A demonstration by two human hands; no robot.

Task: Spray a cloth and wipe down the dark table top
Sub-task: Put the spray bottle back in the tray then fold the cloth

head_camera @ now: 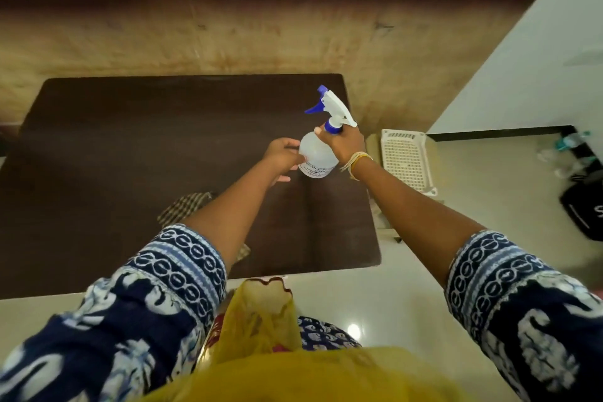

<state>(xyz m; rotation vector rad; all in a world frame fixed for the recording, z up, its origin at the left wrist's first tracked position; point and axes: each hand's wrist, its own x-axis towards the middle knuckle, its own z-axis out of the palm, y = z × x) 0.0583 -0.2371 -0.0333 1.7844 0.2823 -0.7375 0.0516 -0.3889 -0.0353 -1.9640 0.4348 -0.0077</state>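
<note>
A clear spray bottle point(315, 153) with a white-and-blue trigger head stands near the right edge of the dark table top point(130, 157). My right hand point(342, 143) grips its neck just under the trigger. My left hand point(283, 157) touches the bottle's left side with the fingers spread around it. A checked cloth point(186, 206) lies on the table closer to me, partly hidden under my left forearm.
A tall wooden board point(228, 33) leans behind the table. A white perforated plastic stool point(406, 157) stands right of the table. Black bags point(584, 206) and bottles sit on the floor at far right. A yellow scarf point(261, 320) hangs in front of me.
</note>
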